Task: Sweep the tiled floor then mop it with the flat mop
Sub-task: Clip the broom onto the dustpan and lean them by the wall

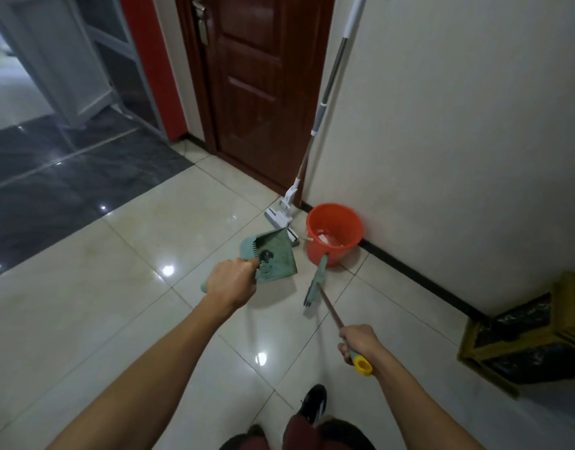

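Observation:
My left hand (231,281) grips the handle of a green dustpan (273,256), held above the cream tiled floor (123,306) with dark dirt inside it. My right hand (359,344) holds the end of a broom handle with a yellow cap; its green broom head (316,282) hangs just in front of an orange bucket (334,233). A flat mop (289,203) with a long grey and white pole leans against the wall corner, its white head on the floor behind the dustpan.
A dark wooden door (257,89) stands closed ahead. The white wall (458,141) with a black skirting runs along the right. A bin lined with a black bag (523,332) sits at the right. Dark grey tiles (52,190) lie at the left. My feet (312,404) show below.

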